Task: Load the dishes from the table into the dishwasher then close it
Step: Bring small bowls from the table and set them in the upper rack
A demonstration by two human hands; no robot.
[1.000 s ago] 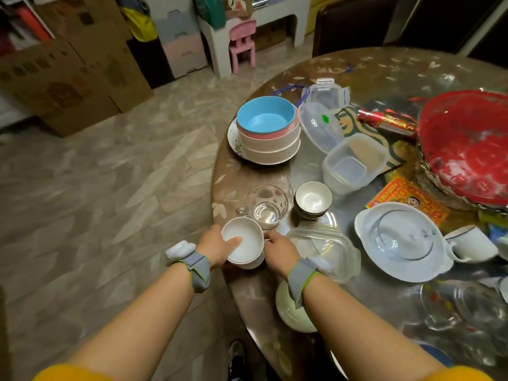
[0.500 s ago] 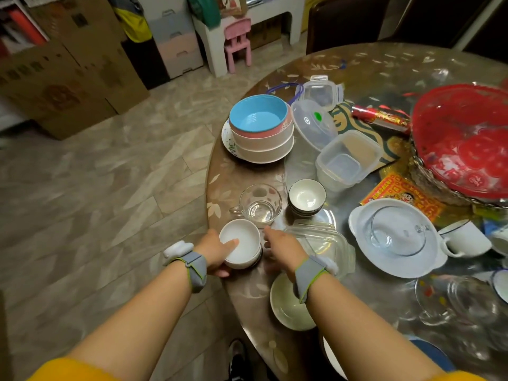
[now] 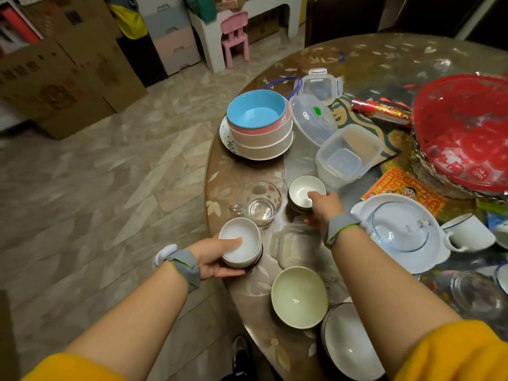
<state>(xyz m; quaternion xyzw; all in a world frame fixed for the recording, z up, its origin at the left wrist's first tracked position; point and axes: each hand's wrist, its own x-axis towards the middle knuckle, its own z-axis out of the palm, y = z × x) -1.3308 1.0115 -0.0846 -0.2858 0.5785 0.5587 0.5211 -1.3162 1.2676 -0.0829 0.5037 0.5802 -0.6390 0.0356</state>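
My left hand (image 3: 215,257) grips a small stack of white bowls (image 3: 242,244) at the table's near edge, thumb inside the top bowl and fingers under the stack. My right hand (image 3: 324,209) holds a second stack of small dark-rimmed bowls (image 3: 302,188), thumb over the rim and fingers at its side. Between the two stacks stands a glass mug (image 3: 259,203). A pale green bowl (image 3: 298,296) and a clear glass container (image 3: 297,244) lie under my right forearm. A blue bowl tops a stack of larger bowls (image 3: 258,125) on a plate further back.
The round table (image 3: 384,59) is crowded: plastic boxes (image 3: 347,155) and lids, a white dish holding a glass lid (image 3: 398,232), a white cup (image 3: 467,232), a red basket (image 3: 464,133), more glassware at right. A dark-rimmed bowl (image 3: 349,345) sits at the near edge. Tiled floor lies left.
My right hand has left the white bowl stack and reached forward onto the small dark-rimmed bowls. My left hand keeps hold of the white stack.
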